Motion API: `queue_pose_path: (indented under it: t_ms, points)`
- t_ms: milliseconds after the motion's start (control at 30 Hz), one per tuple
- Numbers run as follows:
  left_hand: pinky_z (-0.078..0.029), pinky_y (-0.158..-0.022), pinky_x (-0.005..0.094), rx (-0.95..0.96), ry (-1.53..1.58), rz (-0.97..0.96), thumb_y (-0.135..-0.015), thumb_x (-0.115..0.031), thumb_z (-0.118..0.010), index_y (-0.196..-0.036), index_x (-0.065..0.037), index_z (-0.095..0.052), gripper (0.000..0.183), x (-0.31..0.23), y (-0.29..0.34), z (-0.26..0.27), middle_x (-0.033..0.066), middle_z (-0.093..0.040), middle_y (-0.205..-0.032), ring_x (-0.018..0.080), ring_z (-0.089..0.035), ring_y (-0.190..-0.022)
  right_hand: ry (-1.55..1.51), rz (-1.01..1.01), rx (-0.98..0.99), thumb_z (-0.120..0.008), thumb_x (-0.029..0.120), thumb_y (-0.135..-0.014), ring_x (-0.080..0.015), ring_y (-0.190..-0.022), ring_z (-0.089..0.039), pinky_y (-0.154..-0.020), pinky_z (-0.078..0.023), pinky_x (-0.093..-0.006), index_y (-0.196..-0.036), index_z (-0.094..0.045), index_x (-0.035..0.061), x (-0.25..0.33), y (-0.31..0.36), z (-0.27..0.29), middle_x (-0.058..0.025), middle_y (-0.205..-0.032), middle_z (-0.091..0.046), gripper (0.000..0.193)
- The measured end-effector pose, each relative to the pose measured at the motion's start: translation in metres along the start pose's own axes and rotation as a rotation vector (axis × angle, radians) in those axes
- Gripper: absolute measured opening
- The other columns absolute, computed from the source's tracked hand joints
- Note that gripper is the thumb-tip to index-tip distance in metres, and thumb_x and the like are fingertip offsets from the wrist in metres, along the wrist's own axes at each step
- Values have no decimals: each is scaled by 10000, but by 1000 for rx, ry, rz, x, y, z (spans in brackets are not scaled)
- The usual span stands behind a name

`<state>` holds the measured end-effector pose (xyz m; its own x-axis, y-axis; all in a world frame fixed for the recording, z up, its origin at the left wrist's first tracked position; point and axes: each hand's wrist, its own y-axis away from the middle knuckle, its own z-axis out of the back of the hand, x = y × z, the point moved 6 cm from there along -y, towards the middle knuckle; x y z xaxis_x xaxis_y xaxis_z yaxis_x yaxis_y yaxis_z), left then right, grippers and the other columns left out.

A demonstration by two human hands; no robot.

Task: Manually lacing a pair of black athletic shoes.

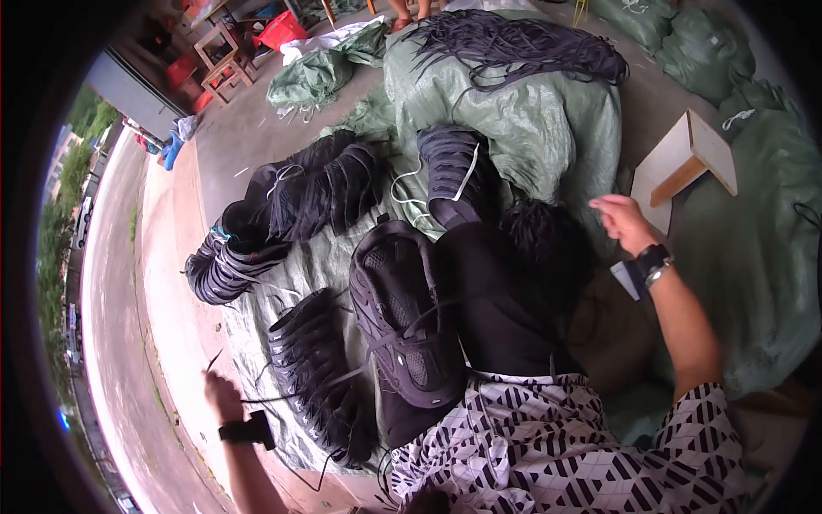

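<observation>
A black sneaker (409, 330) rests on my lap, its toe toward me. A dark shoelace (347, 375) runs from its eyelets out to the left. My left hand (223, 398) is closed on that shoelace, and a short end sticks up past the fingers. Off to the right, my right hand (625, 223) is raised with its fingers pinched together; whatever they hold is too small to make out. Another strand leaves the shoe toward the right and fades against my black trousers (497, 317). A bundle of black laces (548, 236) lies by my knee.
Stacked black shoe parts lie on a green woven sheet (257, 321): a near row (321, 377), a far-left row (300, 197) and a middle stack (458, 171). More laces (522, 47) cover a green sack (514, 128). A wooden board piece (689, 163) stands right; a chair (223, 64) is far left.
</observation>
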<state>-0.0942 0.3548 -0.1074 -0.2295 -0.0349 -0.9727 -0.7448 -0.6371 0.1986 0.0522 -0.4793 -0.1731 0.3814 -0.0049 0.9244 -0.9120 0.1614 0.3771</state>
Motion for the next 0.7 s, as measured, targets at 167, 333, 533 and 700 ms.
queue_pose_path:
  t_ms: [167, 333, 533, 700]
  points:
    - [-321, -469, 184, 409, -15, -197, -995, -267, -450, -940, -72, -583, 242, -34, 124, -238, -40, -475, -627, 28, -403, -520, 174, 666, 422, -498, 20, -910, -122, -642, -630, -600, -500, -234, -1181, -492, 0, 108, 95, -213, -86, -764, -651, 272]
    - [-370, -520, 194, 585, -10, -120, -996, -160, -444, -1007, -39, -546, 158, -44, 190, -295, -22, -514, -689, 43, -441, -563, 473, 206, 632, -547, 56, -869, -195, -606, -644, -555, -504, -327, -840, -556, -1, 85, 138, -259, -113, -620, -608, 64]
    - [-319, -494, 206, 841, -491, -295, -986, -252, -485, -766, -74, -541, 289, -21, 216, -277, -62, -471, -630, 28, -386, -543, 579, 456, 575, -578, 79, -808, -335, -696, -650, -618, -505, -395, -791, -607, 13, 68, 147, -252, -166, -712, -644, 74]
    - [-439, -630, 249, 569, -329, -468, -974, -184, -505, -907, 9, -634, 241, -44, 197, -266, 46, -611, -847, 87, -532, -713, 560, 535, 553, -596, 90, -806, -336, -675, -637, -616, -492, -409, -764, -598, 19, 71, 140, -259, -158, -683, -627, 83]
